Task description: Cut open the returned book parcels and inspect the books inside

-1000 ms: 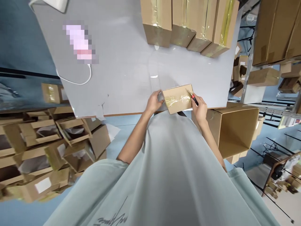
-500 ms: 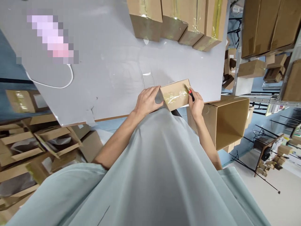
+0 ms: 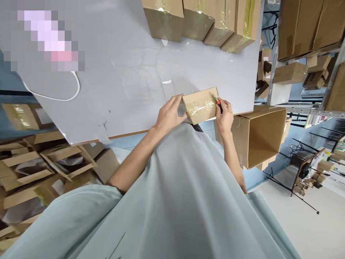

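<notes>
A small cardboard box with shiny clear tape across its side sits at the table's near edge, slightly tilted. My left hand grips its left end, thumb low and fingers at the upper corner. In my right hand, at the box's right end, is a small pointed cutting tool with a red and black handle. The tool's metal tip lies against or just over the box's upper right part; whether it cuts in I cannot tell.
Several taped cartons stand at the back of the grey table. A large open carton is right of the table edge. Opened boxes are piled at lower left. Shelving with boxes stands on the right. A white cable lies at left.
The view has shifted slightly. Both hands keep their hold on the box and the tool, and the tool's tip stays near the box's upper right corner.
</notes>
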A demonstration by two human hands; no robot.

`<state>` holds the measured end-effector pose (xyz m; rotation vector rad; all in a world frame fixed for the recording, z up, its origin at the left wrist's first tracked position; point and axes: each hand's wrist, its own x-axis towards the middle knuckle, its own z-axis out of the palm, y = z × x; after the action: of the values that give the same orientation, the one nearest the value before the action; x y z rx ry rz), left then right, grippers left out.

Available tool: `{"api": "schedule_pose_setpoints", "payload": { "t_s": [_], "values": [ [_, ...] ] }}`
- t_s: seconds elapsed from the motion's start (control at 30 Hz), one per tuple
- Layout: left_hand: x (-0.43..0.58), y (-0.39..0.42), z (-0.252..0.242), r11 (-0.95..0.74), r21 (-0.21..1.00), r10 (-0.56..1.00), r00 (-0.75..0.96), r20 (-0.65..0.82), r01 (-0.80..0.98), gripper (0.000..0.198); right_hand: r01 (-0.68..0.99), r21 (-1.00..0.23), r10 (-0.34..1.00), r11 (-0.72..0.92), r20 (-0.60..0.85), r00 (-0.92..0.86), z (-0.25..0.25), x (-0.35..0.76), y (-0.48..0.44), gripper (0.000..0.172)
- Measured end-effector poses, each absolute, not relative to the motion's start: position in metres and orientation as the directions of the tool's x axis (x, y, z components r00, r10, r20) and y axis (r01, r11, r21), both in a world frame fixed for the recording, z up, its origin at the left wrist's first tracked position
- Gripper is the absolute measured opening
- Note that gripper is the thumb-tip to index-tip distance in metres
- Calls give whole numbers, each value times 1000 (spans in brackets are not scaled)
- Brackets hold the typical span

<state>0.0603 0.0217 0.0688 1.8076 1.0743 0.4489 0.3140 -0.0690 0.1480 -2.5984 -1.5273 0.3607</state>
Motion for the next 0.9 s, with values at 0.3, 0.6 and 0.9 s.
{"api": "schedule_pose_setpoints", "payload": {
  "t_s": [0.3,0.6,0.9],
  "values": [
    [56,53,84,78,939,882,416,-221,334,29,796,-301,821,-525,-426,380,190,240,-85,51],
    [63,63,81,137,922,876,391,-284,363,19,834,-188,725,-518,-615,311,204,201,-51,53],
    [64,65,86,147,907,880,367,-302,394,17,896,-90,721,-435,-631,286,209,195,-39,52]
  ]
}}
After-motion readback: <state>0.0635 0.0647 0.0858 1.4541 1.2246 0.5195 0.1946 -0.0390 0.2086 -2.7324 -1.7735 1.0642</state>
